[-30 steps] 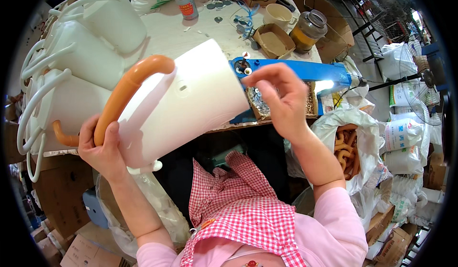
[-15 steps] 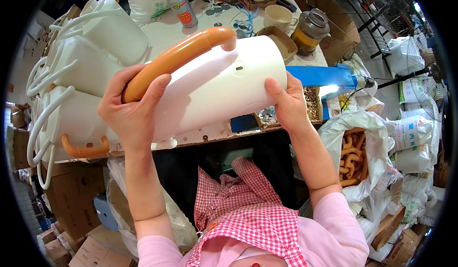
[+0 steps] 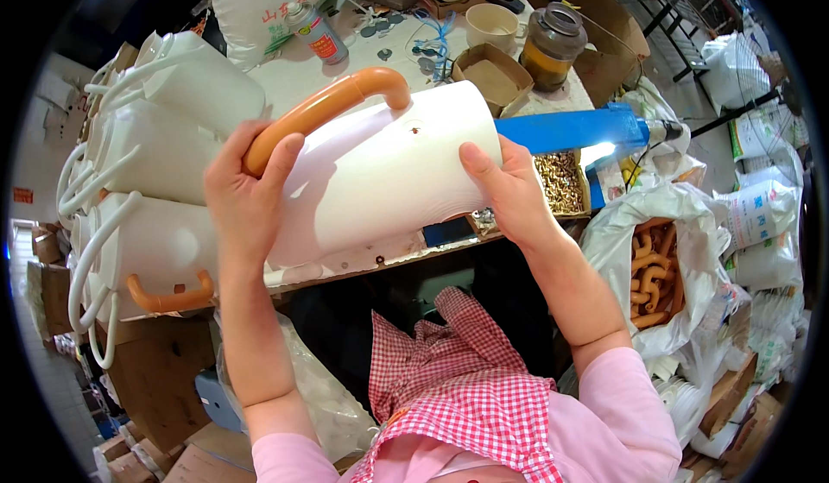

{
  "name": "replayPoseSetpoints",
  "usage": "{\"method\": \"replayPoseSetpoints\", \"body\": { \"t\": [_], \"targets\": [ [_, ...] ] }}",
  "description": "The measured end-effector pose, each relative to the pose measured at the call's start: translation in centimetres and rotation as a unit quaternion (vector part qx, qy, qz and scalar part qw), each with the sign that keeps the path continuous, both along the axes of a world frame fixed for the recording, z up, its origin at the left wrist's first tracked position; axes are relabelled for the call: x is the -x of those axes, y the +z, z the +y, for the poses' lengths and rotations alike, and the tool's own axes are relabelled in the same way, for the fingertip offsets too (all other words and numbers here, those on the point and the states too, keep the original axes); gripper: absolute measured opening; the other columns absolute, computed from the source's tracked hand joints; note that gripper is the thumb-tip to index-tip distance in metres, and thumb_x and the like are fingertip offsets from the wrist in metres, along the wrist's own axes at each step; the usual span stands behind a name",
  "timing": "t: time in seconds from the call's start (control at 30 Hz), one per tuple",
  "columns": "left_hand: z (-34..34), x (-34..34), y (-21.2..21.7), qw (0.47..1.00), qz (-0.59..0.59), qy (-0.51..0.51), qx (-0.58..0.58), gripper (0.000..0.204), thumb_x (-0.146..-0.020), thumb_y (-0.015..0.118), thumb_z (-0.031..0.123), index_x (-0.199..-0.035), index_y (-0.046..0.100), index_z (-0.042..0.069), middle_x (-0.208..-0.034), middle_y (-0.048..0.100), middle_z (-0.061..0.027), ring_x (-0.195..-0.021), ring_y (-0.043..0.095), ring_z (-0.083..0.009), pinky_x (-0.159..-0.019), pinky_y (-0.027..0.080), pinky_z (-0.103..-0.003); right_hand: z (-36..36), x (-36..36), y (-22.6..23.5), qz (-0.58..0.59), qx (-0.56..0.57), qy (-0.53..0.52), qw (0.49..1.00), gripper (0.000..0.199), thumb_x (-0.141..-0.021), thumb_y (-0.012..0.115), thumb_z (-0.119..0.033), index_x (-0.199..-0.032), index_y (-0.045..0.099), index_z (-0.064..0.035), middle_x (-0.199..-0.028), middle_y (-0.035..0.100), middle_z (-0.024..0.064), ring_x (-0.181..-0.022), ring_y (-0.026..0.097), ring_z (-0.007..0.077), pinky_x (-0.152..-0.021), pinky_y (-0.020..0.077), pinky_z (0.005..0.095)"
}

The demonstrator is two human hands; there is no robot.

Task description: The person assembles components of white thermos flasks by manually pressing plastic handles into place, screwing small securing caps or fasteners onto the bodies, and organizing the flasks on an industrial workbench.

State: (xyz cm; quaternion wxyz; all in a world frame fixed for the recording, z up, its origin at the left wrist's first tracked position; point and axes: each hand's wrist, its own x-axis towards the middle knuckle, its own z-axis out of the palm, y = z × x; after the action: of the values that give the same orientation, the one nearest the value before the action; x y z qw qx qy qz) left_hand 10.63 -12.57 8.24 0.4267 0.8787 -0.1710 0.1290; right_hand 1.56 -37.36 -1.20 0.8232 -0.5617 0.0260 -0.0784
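Observation:
A white plastic cylindrical container (image 3: 380, 176) lies on its side in front of me, with an orange handle (image 3: 332, 103) along its upper side. My left hand (image 3: 250, 176) is closed around the handle's left end, thumb pressed over it. At the container's right end, my right hand (image 3: 505, 181) grips the rim, thumb on the outer wall and the other fingers hidden. A small hole (image 3: 415, 131) with a dark reddish spot in it shows near the handle's right end. The blue machine arm (image 3: 570, 129) meets the container's right end; whether it reaches inside is hidden.
White containers (image 3: 173, 129) with curved white tubes crowd the table's left. Behind stand a spray can (image 3: 317, 34), a white sack (image 3: 259, 4), a beige cup (image 3: 492, 27) and a jar (image 3: 553, 44). Small brass parts (image 3: 561, 181) fill a box; orange handles (image 3: 654, 267) fill a bag at right.
Both hands have shifted the container slightly relative to the blue arm, its right end now lower and further left in view. The view itself has also moved; the grips are the same.

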Motion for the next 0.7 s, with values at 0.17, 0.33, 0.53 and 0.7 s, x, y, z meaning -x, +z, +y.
{"method": "replayPoseSetpoints", "body": {
  "t": [0.17, 0.33, 0.53, 0.7],
  "targets": [
    [-5.6, 0.1, 4.5, 0.916, -0.064, -0.012, -0.395, 0.038, -0.101, 0.057, 0.038, -0.099, 0.063, 0.001, -0.078, 0.064, -0.0162, -0.075, 0.064, -0.0316, -0.07, 0.047, -0.042, 0.2, -0.4, 0.2, 0.014, -0.009, -0.008, 1.0, 0.045, -0.101, 0.063, -0.033, -0.122, 0.061, 0.0056, -0.102, 0.071, 0.0092, -0.087, 0.068, 0.0136, -0.072, 0.0573, 0.0278],
    [-8.0, -2.2, 5.1, 0.916, -0.002, -0.107, -0.388, 0.038, -0.1, 0.058, 0.038, -0.098, 0.063, 0.0, -0.075, 0.061, -0.0131, -0.071, 0.058, -0.0283, -0.067, 0.045, -0.041, -0.4, -1.0, 0.9, 0.015, -0.002, 0.025, 1.0, 0.044, -0.099, 0.061, -0.033, -0.125, 0.059, 0.0032, -0.099, 0.071, 0.0111, -0.074, 0.072, 0.0189, -0.049, 0.06, 0.0329],
    [-8.0, -1.3, 5.3, 0.949, 0.09, -0.162, -0.256, 0.035, -0.099, 0.066, 0.033, -0.098, 0.068, -0.002, -0.069, 0.047, 0.0022, -0.065, 0.041, -0.0081, -0.058, 0.035, -0.027, -0.9, -2.0, -0.6, 0.007, 0.02, 0.036, 0.999, 0.047, -0.098, 0.06, -0.036, -0.128, 0.059, 0.0001, -0.104, 0.07, 0.0126, -0.085, 0.071, 0.0213, -0.05, 0.0611, 0.0367],
    [-7.7, -1.0, 5.7, 0.942, 0.104, -0.185, -0.259, 0.032, -0.099, 0.067, 0.031, -0.097, 0.069, -0.002, -0.07, 0.047, 0.0055, -0.065, 0.039, -0.0048, -0.056, 0.032, -0.025, -1.0, -1.8, 0.1, 0.037, 0.003, 0.056, 0.998, 0.049, -0.097, 0.06, -0.038, -0.13, 0.058, -0.0012, -0.107, 0.069, 0.0126, -0.09, 0.07, 0.0231, -0.051, 0.0615, 0.0392]
  ]
}}
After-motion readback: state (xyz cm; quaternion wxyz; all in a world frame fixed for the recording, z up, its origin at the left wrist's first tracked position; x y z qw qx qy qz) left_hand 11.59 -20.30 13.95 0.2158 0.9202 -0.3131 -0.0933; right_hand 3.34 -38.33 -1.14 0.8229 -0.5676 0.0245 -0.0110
